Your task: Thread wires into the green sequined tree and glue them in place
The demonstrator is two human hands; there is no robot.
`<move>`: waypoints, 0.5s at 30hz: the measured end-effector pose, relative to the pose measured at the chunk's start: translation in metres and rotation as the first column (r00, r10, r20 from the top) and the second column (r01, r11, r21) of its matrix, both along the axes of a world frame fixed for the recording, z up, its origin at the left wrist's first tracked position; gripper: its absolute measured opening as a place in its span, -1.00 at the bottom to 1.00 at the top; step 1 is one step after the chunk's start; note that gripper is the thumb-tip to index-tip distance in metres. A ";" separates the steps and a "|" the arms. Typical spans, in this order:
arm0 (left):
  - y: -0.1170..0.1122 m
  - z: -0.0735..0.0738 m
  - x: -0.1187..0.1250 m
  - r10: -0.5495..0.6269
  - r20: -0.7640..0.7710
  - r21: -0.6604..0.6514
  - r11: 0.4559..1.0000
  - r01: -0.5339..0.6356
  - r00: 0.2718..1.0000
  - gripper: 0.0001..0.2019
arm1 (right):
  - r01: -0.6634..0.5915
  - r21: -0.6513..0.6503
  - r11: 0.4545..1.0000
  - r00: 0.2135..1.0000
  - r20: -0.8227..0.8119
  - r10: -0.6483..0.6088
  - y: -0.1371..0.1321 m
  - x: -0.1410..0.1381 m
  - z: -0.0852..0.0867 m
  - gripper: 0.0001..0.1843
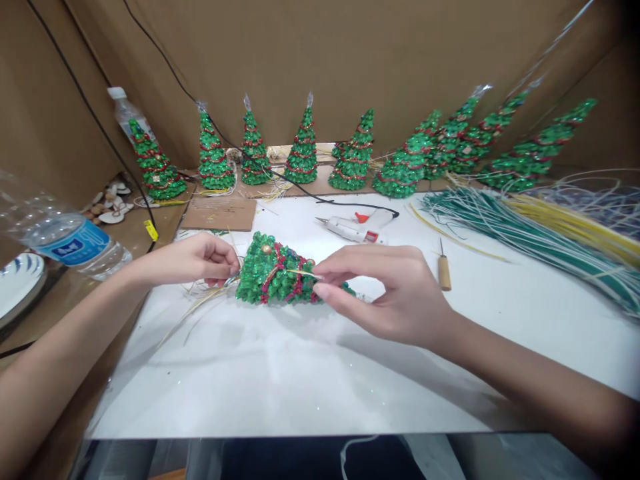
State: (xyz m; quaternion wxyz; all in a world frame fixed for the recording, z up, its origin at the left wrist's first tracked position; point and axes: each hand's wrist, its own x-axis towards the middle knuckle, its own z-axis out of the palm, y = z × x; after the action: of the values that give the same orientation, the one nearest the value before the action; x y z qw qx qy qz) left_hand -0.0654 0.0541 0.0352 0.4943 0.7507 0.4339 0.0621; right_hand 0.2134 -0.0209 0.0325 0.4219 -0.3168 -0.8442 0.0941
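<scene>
A small beaded Christmas tree (255,270), green with red garland and gold balls, lies on its side on the white board (250,373), its base towards the left. At that base, my left hand (200,260) is closed in a pinch on thin pale strands (193,310), whose loose ends trail over the board. My right hand (395,287) hovers over the tree's upper part, pinching a thin yellow-white strand (303,273) between thumb and fingers. Its hand hides much of the tip.
Several finished-looking trees (303,157) stand along the back. Behind my hands lies a white glue gun (345,230); a wooden-handled awl (444,270) is to the right. Green and yellow strand bundles (530,233) fill the far right. A water bottle (75,240) leans at left.
</scene>
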 end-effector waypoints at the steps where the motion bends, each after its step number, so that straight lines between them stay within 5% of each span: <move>1: 0.000 0.000 0.001 0.001 -0.003 0.000 1.000 -0.001 1.000 -0.90 | 0.028 -0.037 0.999 1.000 -0.008 -0.028 -0.003 0.000 0.002 -0.92; 10: -0.001 0.001 0.001 -0.016 -0.021 0.036 0.999 0.017 1.000 -0.89 | 0.130 -0.276 0.952 0.990 0.087 -0.110 -0.012 -0.006 0.011 -0.75; 15: -0.002 -0.001 0.001 -0.022 -0.020 0.020 1.000 0.023 1.000 -0.87 | 0.176 -0.219 0.960 0.980 0.132 -0.149 -0.015 -0.006 0.010 -0.76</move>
State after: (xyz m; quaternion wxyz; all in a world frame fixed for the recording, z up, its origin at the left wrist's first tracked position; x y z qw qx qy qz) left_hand -0.0644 0.0524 0.0338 0.4830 0.7612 0.4295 0.0536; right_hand 0.2078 -0.0363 0.0425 0.3399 -0.4367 -0.8214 0.1379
